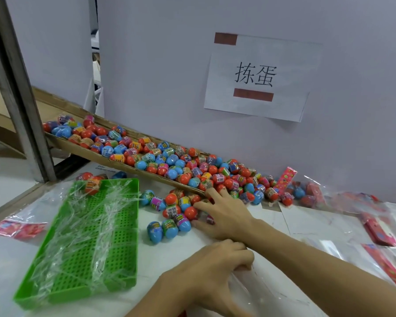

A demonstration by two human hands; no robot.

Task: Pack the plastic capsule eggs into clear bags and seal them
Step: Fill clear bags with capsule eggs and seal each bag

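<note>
Several red and blue capsule eggs (169, 161) fill a sloping cardboard chute and spill onto the white table. A small cluster of eggs (174, 211) lies at the chute's foot. My right hand (224, 216) lies palm down on this cluster with spread fingers touching the eggs, and a bit of red shows under the palm. Nearer to me, my left hand (206, 268) grips the edge of a clear bag (256, 287) with curled fingers. The bag lies flat on the table, and I cannot tell what is inside it.
A green perforated tray (124, 259) with clear plastic strips and one egg sits at the left. Clear bags with red header cards (380, 227) lie at the right and far left. A metal post (21, 110) stands at the left, and a grey wall with a paper sign (256, 76) is behind.
</note>
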